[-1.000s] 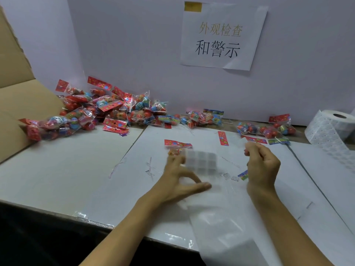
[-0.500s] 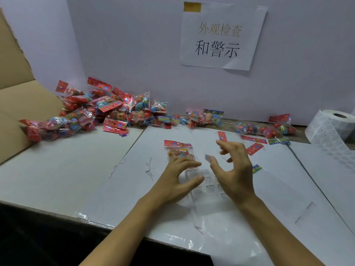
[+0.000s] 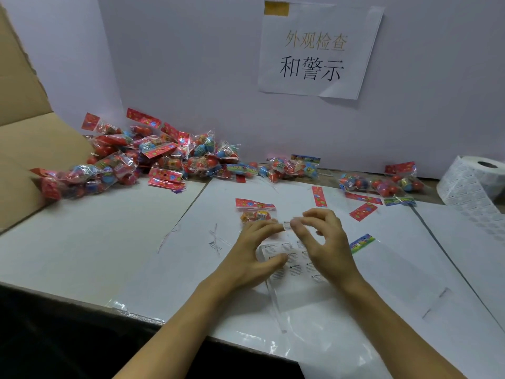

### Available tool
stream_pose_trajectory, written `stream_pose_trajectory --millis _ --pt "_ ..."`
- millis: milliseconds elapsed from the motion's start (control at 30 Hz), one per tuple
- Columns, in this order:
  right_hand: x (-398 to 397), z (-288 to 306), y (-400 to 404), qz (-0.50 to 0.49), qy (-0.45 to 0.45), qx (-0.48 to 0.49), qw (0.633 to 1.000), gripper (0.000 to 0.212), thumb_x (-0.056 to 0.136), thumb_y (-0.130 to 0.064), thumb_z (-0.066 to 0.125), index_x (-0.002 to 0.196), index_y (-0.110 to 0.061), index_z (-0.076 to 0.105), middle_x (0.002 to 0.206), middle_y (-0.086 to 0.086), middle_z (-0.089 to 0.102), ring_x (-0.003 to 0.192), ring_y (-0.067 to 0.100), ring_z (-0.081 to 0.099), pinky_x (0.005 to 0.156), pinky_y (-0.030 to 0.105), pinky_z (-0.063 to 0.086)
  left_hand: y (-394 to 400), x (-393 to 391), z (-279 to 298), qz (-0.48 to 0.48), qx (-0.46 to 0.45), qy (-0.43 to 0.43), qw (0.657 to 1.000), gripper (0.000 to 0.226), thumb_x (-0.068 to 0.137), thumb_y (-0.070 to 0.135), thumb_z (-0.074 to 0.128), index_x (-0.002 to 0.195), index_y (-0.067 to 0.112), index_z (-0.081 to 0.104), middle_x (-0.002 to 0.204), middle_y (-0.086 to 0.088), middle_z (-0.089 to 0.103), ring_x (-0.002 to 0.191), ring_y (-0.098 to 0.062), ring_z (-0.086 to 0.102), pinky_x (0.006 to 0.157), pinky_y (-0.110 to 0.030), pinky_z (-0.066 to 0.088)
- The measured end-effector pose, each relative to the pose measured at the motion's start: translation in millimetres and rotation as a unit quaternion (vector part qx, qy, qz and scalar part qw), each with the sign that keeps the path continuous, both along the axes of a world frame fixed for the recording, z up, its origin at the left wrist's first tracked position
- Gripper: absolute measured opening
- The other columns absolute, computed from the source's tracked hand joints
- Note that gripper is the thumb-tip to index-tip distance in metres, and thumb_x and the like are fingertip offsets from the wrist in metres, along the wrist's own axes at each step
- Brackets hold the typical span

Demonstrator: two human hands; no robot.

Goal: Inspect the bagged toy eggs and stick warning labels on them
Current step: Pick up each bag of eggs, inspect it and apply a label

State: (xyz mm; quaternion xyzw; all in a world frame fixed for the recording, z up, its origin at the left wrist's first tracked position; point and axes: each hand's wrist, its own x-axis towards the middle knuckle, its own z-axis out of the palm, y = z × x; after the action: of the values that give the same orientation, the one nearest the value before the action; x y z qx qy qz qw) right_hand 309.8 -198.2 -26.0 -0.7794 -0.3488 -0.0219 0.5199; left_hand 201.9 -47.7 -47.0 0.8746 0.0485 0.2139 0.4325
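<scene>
Right hand (image 3: pixel 322 242): single warning label (image 3: pixel 287 225) pinched at fingertips. Left hand (image 3: pixel 254 253): label sheet (image 3: pixel 293 265) pressed flat on surface, bagged eggs (image 3: pixel 255 214) just behind sheet. Label not yet stuck; large pile (image 3: pixel 153 160) behind judged pending.

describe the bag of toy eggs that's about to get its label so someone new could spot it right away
Start at the paper sign on the back wall and drop straight down to the hands. The bag lies alone just beyond the left hand, red header card on top; every other bag sits along the wall.
</scene>
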Motion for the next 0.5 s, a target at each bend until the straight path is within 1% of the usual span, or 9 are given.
stream_pose_trajectory --millis 67,133,167,233,300,367,400,433,500 --pt "3 1 -2 0.016 0.054 -0.017 0.998 0.023 0.083 -0.052 0.066 0.088 -0.031 0.075 0.113 -0.016 0.059 0.118 0.008 0.05 0.102 0.038 0.045 0 1 0 -0.005 0.003 0.005 1.0 0.058 0.083 0.042 0.068 0.136 0.02 0.061 0.141 0.005 0.054 0.133 -0.011 0.041 0.114 -0.038 0.041" --pt "6 1 -3 0.033 0.084 -0.003 0.996 0.009 0.084 -0.04 0.075 0.081 -0.032 0.076 0.113 -0.019 0.062 0.12 0.011 0.054 0.1 0.037 0.046 -1 2 -1 -0.01 0.02 0.005 1.0 0.054 0.084 0.043 0.067 0.133 0.022 0.064 0.137 0.007 0.054 0.131 -0.008 0.038 0.114 -0.029 0.036" --pt "7 2 -4 0.034 0.088 0.008 0.995 0.011 0.082 -0.04 0.076 0.079 -0.029 0.077 0.113 -0.019 0.063 0.119 0.011 0.055 0.098 0.035 0.046 -1 2 -2 -0.008 0.029 0.005 1.0 0.053 0.084 0.043 0.067 0.133 0.023 0.064 0.136 0.008 0.054 0.131 -0.007 0.036 0.113 -0.023 0.033" --pt "8 1 -4 0.012 0.068 0.027 0.997 0.02 0.077 -0.046 0.075 0.077 -0.026 0.076 0.113 -0.019 0.062 0.118 0.006 0.053 0.092 0.025 0.043 -1 3 -4 0.006 0.049 -0.004 0.999 0.053 0.085 0.043 0.066 0.134 0.023 0.064 0.136 0.007 0.054 0.131 -0.006 0.034 0.111 -0.015 0.027" --pt "8 1 -2 -0.013 0.035 0.034 0.999 0.017 0.08 -0.041 0.077 0.076 -0.024 0.075 0.111 -0.021 0.06 0.116 0.0 0.051 0.088 0.018 0.039 -1 5 -5 0.026 0.077 -0.025 0.996 0.05 0.088 0.04 0.068 0.133 0.02 0.065 0.135 0.005 0.056 0.132 -0.008 0.034 0.113 -0.014 0.027" --pt "8 -2 0 -0.038 0.034 0.063 0.997 0.007 0.086 -0.03 0.077 0.083 -0.023 0.074 0.112 -0.017 0.061 0.115 0.007 0.055 0.087 0.02 0.043 1 9 -4 0.075 0.09 -0.056 0.992 0.045 0.088 0.029 0.075 0.13 0.017 0.067 0.134 0.001 0.058 0.133 -0.013 0.037 0.117 -0.028 0.033" --pt "8 -2 0 -0.055 0.05 0.084 0.994 0.005 0.089 -0.028 0.075 0.092 -0.024 0.074 0.115 -0.015 0.061 0.115 0.01 0.057 0.088 0.022 0.045 5 12 -3 0.118 0.09 -0.066 0.987 0.044 0.088 0.023 0.078 0.13 0.015 0.067 0.135 -0.001 0.059 0.133 -0.016 0.039 0.116 -0.036 0.036" --pt "9 -1 0 -0.076 0.063 0.099 0.99 0.016 0.091 -0.03 0.072 0.107 -0.027 0.072 0.12 -0.013 0.06 0.115 0.009 0.057 0.087 0.022 0.045 9 16 -2 0.164 0.097 -0.06 0.98 0.047 0.088 0.023 0.079 0.132 0.015 0.065 0.139 -0.002 0.058 0.136 -0.02 0.039 0.117 -0.04 0.036" --pt "11 2 -2 -0.091 0.081 0.104 0.987 0.045 0.094 -0.038 0.066 0.138 -0.033 0.056 0.129 -0.013 0.055 0.114 0.002 0.054 0.085 0.018 0.044 20 18 0 0.216 0.121 0.022 0.969 0.058 0.091 0.031 0.076 0.145 0.025 0.056 0.151 0.001 0.049 0.146 -0.024 0.032 0.119 -0.041 0.03"
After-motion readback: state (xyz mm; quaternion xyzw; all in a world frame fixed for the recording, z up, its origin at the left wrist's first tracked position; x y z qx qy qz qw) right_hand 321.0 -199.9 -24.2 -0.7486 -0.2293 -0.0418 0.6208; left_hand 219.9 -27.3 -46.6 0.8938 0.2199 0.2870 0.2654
